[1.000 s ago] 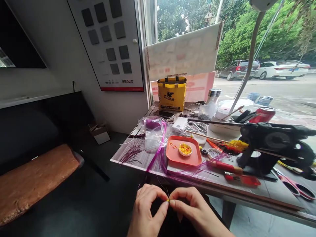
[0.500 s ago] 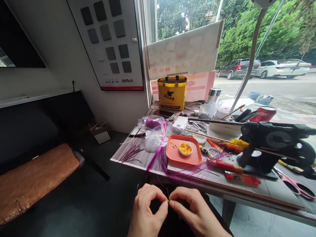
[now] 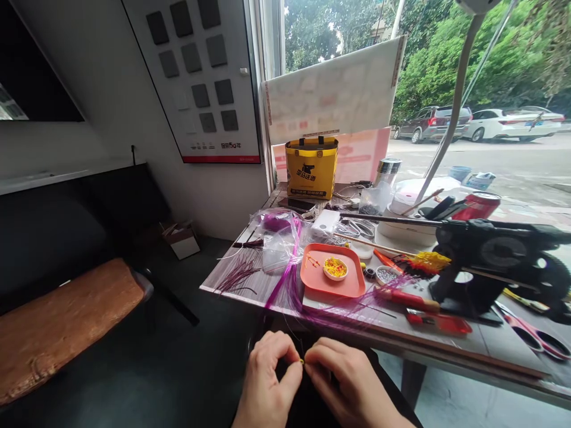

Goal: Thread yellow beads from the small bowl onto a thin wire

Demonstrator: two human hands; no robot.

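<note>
Just off the table's front edge, my left hand [image 3: 270, 374] and my right hand [image 3: 343, 377] meet fingertip to fingertip. Both pinch a tiny yellow piece [image 3: 302, 361] between thumb and forefinger; its exact kind is too small to make out. A thin dark strand rises by the fingertips. Beyond them on the table lies an orange-red tray [image 3: 314, 286]. It carries a small white dish [image 3: 335, 278] of tiny yellow and red pieces, with a few more loose beside it. Long purple filaments [image 3: 285, 286] spread along the near edge.
Clear plastic bags [image 3: 276, 252] lie left of the tray. To the right are a red-handled tool [image 3: 413, 300], a black clamp-like device [image 3: 495, 255] and scissors [image 3: 533, 336]. A yellow bag [image 3: 311, 169] stands at the back. A brown-topped seat [image 3: 75, 321] is at left.
The fingers of my right hand have shifted slightly and curled closer around the tiny yellow piece. My left hand moved barely, and the things on the table stayed put.
</note>
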